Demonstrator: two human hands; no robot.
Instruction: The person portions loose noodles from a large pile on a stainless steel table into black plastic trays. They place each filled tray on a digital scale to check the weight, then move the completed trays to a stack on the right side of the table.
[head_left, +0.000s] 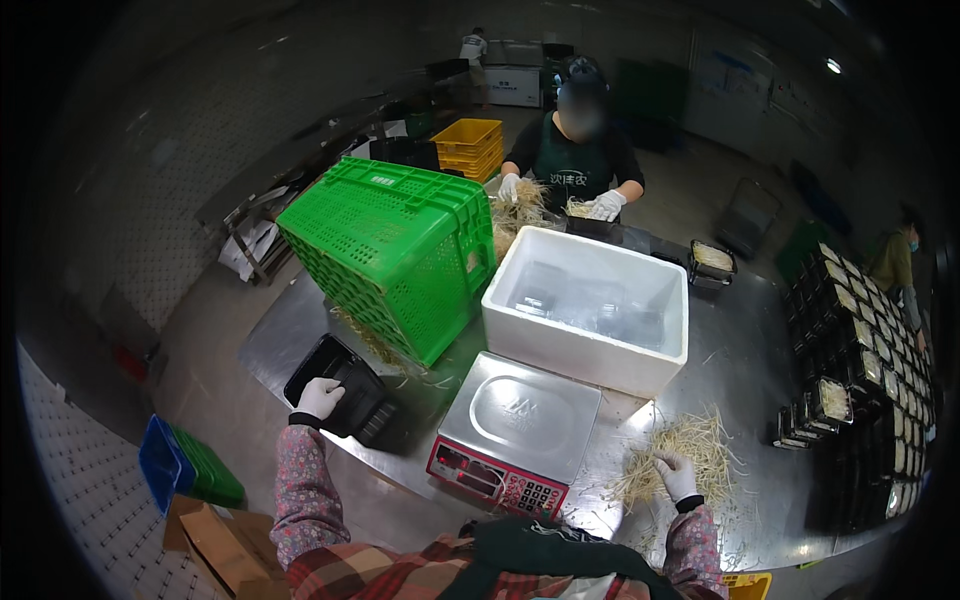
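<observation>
My left hand (319, 398), in a white glove, grips the near side of a black plastic tray (346, 375) at the left of the steel table. Several such trays seem nested there. My right hand (676, 475), also gloved, rests at a loose pile of pale, thin sprouts (705, 442) on the right; its fingers touch some strands. Between my hands sits a digital scale (517, 420) with a bare steel plate and a red keypad panel. Behind the scale stands a white foam box (585, 360) holding clear plastic lids (592, 300).
A green crate (405, 247) stands tilted on the steel table (277, 337). Opposite, a co-worker (574, 157) handles sprouts with gloved hands. Stacked filled black trays (862, 345) line the right edge. Cardboard boxes (232, 547) and a blue bin (161, 465) stand on the left floor.
</observation>
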